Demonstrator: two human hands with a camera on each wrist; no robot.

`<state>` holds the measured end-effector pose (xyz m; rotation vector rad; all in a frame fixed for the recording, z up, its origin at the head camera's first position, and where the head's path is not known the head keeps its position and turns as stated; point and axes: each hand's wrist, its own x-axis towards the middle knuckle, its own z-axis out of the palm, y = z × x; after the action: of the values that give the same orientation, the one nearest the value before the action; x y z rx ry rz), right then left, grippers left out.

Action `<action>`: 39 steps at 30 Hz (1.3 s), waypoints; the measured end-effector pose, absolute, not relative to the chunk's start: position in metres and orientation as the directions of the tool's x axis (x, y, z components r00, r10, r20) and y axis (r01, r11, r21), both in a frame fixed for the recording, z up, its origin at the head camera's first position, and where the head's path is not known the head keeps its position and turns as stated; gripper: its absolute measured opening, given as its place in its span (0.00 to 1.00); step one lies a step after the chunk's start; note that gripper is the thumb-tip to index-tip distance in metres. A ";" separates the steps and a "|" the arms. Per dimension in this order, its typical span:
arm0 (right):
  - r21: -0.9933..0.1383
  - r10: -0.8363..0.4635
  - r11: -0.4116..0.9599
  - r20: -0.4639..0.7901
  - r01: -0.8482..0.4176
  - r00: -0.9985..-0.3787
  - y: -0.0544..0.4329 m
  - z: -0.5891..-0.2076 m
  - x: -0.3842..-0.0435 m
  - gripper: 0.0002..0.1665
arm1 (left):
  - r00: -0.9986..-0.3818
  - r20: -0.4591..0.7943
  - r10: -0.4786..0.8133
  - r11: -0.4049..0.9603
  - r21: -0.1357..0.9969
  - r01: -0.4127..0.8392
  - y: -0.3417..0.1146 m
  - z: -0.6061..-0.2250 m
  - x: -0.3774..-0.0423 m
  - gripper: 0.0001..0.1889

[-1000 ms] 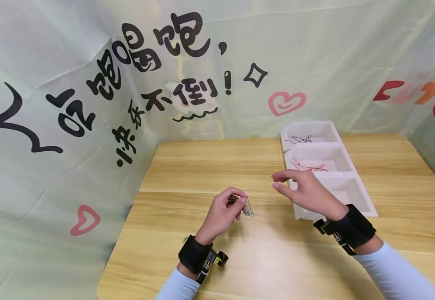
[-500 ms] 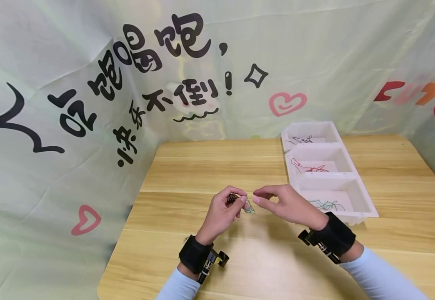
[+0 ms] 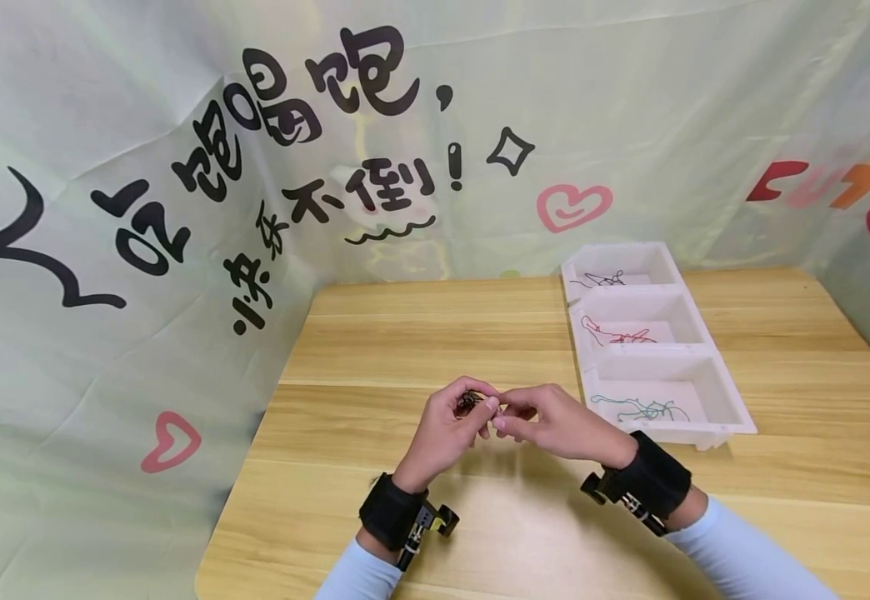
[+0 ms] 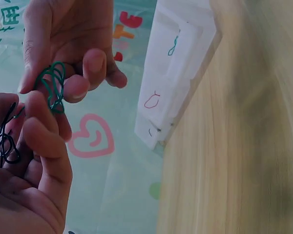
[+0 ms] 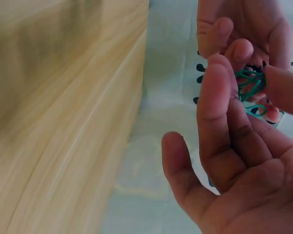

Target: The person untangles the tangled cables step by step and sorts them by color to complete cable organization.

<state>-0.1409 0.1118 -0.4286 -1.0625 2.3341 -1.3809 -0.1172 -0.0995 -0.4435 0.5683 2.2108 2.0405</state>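
In the head view my left hand (image 3: 442,435) and right hand (image 3: 558,423) meet at the fingertips above the wooden table. A tangle of thin black cord loops (image 4: 6,144) lies in the left hand's curled fingers. Between the two hands is a small bunch of green cord loops (image 4: 52,87). My right thumb and fingers pinch the green bunch, seen too in the right wrist view, while the left fingertips touch its end. Fingers partly cover both bunches. Whether they are string or elastic, I cannot tell.
A white three-compartment tray (image 3: 714,354) stands to the right. Its near section holds green cords (image 3: 648,410), the middle one red cords (image 3: 630,337), the far one black cords (image 3: 606,279). Printed cloth (image 3: 435,242) walls the table's (image 3: 375,333) back and sides.
My right hand has moved left and toward me from over the tray to meet the left hand, and now pinches the green loops. The tray's near section has come into view. The left hand stays nearly still.
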 end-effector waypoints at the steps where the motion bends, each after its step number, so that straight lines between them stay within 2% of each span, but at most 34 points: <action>1: -0.823 -0.684 0.301 0.166 -0.482 -0.711 0.112 -0.428 -0.141 0.09 | -0.928 0.183 0.324 0.043 0.977 0.208 -0.099 -0.444 -0.117 0.08; 5: -0.786 -0.677 0.330 0.189 -0.522 -0.711 0.114 -0.428 -0.141 0.09 | -0.929 0.179 0.323 0.038 0.979 0.202 -0.099 -0.444 -0.116 0.09; 13: -0.745 -0.644 0.386 0.205 -0.545 -0.737 0.122 -0.428 -0.138 0.06 | -0.957 0.186 0.224 0.007 0.981 0.192 -0.100 -0.446 -0.119 0.11; 21: -0.701 -0.614 0.438 0.225 -0.563 -0.757 0.137 -0.422 -0.138 0.04 | -0.952 0.207 0.228 0.054 0.973 0.224 -0.102 -0.445 -0.119 0.13; 29: -0.626 -0.551 0.537 0.248 -0.566 -0.797 0.177 -0.415 -0.137 0.06 | -0.951 0.198 0.236 0.077 0.972 0.222 -0.103 -0.446 -0.119 0.08; 36: -0.550 -0.488 0.607 0.312 -0.574 -0.815 0.212 -0.412 -0.135 0.10 | -0.941 0.221 0.257 0.057 0.968 0.243 -0.104 -0.445 -0.118 0.10; 39: -0.533 -0.466 0.643 0.298 -0.550 -0.833 0.225 -0.414 -0.134 0.09 | -0.940 0.221 0.258 0.054 0.969 0.242 -0.104 -0.445 -0.118 0.10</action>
<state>-0.1339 0.2255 -0.4141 -0.9220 2.9667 -1.0365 -0.1184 -0.1038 -0.4453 0.5399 2.2715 2.0840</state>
